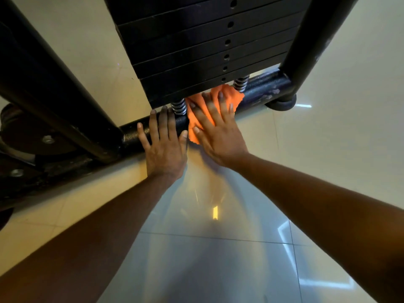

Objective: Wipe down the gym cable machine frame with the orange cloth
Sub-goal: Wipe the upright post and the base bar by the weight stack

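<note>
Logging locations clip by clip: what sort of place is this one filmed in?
Most likely a gym. A black weight stack with pin holes sits on springs above a tubular machine frame, all on a glossy tiled floor. The right hand presses an orange cloth on the frame.

1. A gym: a black weight stack (203,40) of pin-holed plates sits on coil springs (178,106).
2. Black steel frame (266,88) tubes surround it.
3. Glossy pale floor tiles (218,259) reflect the lights.
</note>
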A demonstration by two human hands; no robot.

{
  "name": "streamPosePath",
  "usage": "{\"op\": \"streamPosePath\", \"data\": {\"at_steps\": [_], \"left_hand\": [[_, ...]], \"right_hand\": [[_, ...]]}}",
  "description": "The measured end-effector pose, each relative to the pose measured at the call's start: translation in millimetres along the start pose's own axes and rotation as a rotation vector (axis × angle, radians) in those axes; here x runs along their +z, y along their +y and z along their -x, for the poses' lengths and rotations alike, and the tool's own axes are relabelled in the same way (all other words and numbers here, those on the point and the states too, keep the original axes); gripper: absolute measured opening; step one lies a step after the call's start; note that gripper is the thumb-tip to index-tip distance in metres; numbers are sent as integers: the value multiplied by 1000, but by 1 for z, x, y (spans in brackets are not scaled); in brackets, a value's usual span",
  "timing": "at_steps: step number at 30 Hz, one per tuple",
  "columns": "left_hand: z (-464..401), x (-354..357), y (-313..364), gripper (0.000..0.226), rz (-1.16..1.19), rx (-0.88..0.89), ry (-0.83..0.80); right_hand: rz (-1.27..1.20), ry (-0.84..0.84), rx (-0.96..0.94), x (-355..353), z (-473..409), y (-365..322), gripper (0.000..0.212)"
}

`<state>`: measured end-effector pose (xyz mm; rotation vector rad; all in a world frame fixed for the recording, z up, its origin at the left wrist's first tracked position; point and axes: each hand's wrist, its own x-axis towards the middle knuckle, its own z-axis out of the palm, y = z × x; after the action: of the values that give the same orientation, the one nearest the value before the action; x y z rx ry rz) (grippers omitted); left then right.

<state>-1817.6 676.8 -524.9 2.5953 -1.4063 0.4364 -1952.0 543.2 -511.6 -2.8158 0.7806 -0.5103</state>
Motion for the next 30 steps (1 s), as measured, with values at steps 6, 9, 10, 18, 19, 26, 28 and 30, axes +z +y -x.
{"op": "streamPosePath", "data": {"at_steps": [6,9,10,18,19,26,28,30], "left_hand": [[-7,-20,5,84,-24,3,-181],[-5,-43,13,88,41,-7,-271],[-1,-54,18,86,93,-6,-283],[-12,-120,73,65,401,211,-367],[-22,-121,80,64,403,222,-349],[-86,-70,116,71,330,159,-343],[-99,-47,124,70,293,91,-336],[-106,-27,126,65,260,44,-318]], "right_hand": [[-1,-110,-167,-51,7,47,65],[-99,-174,-52,-77,24,52,63],[-127,-184,-12,-86,30,54,60],[-285,-238,85,-168,55,81,49],[-282,-230,87,-172,52,88,49],[-187,-157,123,-143,24,134,58],[-171,-54,193,-127,10,139,57],[-171,22,274,-107,-6,143,56]]}}
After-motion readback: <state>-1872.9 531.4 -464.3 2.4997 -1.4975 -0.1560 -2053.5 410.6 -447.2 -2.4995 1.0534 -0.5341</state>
